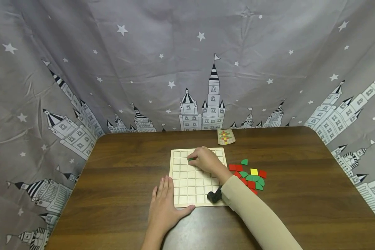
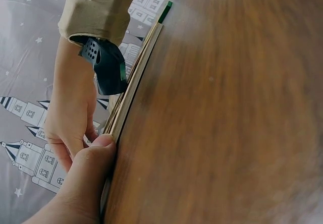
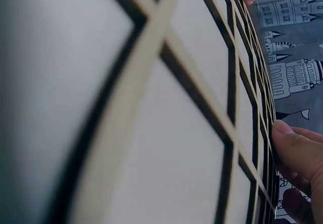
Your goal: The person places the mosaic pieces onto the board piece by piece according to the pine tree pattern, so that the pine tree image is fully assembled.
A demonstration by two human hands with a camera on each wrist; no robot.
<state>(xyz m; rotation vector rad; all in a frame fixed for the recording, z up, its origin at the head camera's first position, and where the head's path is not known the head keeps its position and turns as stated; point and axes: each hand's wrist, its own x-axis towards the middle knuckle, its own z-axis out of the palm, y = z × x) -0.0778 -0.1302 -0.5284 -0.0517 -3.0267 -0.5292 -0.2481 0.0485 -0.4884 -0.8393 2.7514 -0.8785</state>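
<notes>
A pale wooden grid board [image 1: 183, 191] lies on the table. Over its upper part my right hand [image 1: 207, 160] pinches a small green tile [image 1: 190, 159] between thumb and fingertips, close to the grid cells. My left hand [image 1: 164, 205] rests at the board's lower left corner, fingers straight along the left side and thumb along the front edge. In the left wrist view the left thumb [image 2: 91, 163] touches the board's edge. The green tile cannot be made out in the right wrist view, where the right hand [image 3: 300, 158] appears at the board's surface.
Loose red tiles [image 1: 251, 184], green tiles [image 1: 250, 177] and a yellow tile [image 1: 254, 172] lie right of the board. Behind it is a small card [image 1: 226, 137] with a coloured pattern. A black wrist camera [image 1: 214, 196] hangs over the board's front right. A grey curtain [image 1: 150, 41] backs the table.
</notes>
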